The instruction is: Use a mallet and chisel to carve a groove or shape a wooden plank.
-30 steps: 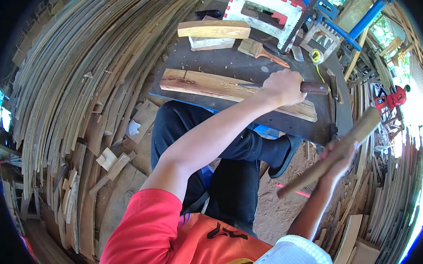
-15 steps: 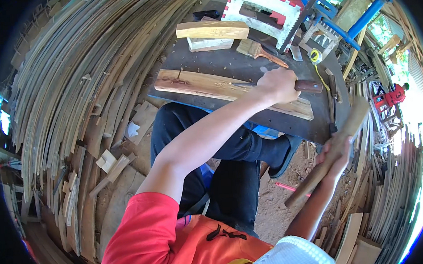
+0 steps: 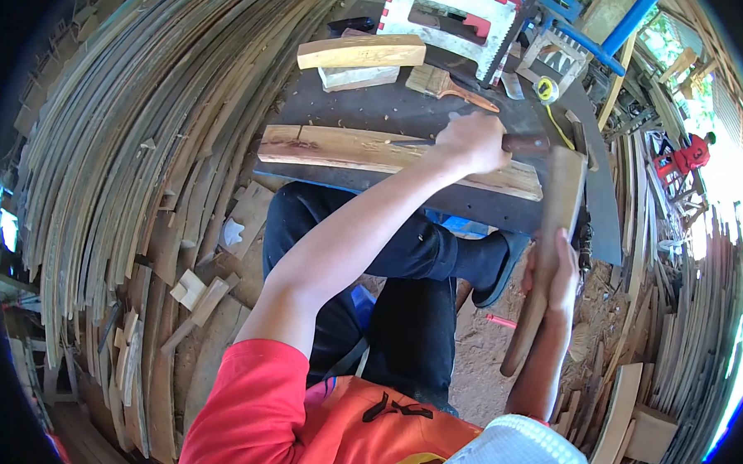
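Observation:
My left hand [image 3: 473, 142] is closed round a chisel [image 3: 525, 143]; its brown handle sticks out to the right and its thin blade points left over a long wooden plank [image 3: 335, 151]. The plank lies along the near side of a dark tabletop [image 3: 300, 111], with a dark notch or mark near its left end. My right hand [image 3: 562, 275] grips a wooden club [image 3: 555, 211], held nearly upright. The club's broad upper end is at the butt of the chisel handle; whether they touch I cannot tell.
Behind the plank lie wood blocks [image 3: 362, 52], a flat brush [image 3: 440, 84], a tape measure [image 3: 546, 89] and a handsaw [image 3: 508, 39] by a white and red stool [image 3: 449, 17]. Stacked wood strips [image 3: 160, 142] fill the left. A person in red [image 3: 687, 158] is far right.
The club has swung left and turned more upright, bringing its upper end to the chisel's handle. My left hand keeps its hold; the whole view has shifted slightly.

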Demonstrator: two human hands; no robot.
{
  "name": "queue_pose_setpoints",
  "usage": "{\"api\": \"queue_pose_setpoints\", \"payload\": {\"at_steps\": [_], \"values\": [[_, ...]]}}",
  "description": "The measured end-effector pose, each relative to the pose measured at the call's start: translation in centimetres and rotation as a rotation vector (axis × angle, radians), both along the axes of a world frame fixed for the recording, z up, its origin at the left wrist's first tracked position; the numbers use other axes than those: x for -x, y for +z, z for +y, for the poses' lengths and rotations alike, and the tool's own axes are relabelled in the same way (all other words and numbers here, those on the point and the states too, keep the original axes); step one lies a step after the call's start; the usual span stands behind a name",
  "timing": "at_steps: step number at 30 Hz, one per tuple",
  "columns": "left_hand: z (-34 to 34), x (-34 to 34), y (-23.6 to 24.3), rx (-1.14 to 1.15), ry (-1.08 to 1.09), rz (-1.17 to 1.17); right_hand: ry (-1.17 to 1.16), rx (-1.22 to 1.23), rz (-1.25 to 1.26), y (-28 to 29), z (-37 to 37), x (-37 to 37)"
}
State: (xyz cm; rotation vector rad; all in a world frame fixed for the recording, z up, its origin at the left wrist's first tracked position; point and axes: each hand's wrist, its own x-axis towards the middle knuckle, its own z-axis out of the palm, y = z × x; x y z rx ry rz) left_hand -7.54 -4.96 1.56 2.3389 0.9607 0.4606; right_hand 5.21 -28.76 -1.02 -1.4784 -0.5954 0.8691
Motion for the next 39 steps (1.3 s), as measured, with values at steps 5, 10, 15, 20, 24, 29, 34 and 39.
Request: {"api": "queue_pose_setpoints", "payload": {"at_steps": [5, 10, 15, 20, 24, 29, 34, 39], "values": [[-1.1, -0.5, -0.5, -0.016, -0.049, 0.075, -0.392, -0.267, 0.191, -0.2, 1.2, -0.1], [-0.9, 0.2, -0.3, -0.011, -0.053, 0.053, -0.085, -0.023, -0.034, -1.1, -0.5, -0.2], [-1.0, 0.2, -0.4, -0.014, -0.045, 0.029, -0.235, -0.125, 0.145, 0.1, -0.2, -0.2], [-0.1, -0.1, -1.1, -0.025, -0.059, 0.042, 0.036, 0.078, 0.054, -2.5, -0.3, 0.7], [0.7, -0.6, -1.8, -0.014, -0.077, 0.048, -0.254, -0.193, 0.255, -1.9, -0.2, 0.3], [1.5, -0.1, -2.1, -0.006, -0.138, 0.03, 0.043, 0.051, 0.035, -2.1, 0.4, 1.5], [0.9, -0.1, -1.8, -0.024, -0.113, 0.015, -0.292, -0.2, 0.266, -1.7, 0.7, 0.2], [1.4, 1.0, -2.5, -0.052, -0.116, -0.06, 0.013, 0.034, 0.065, -2.2, 0.8, 0.7]]}}
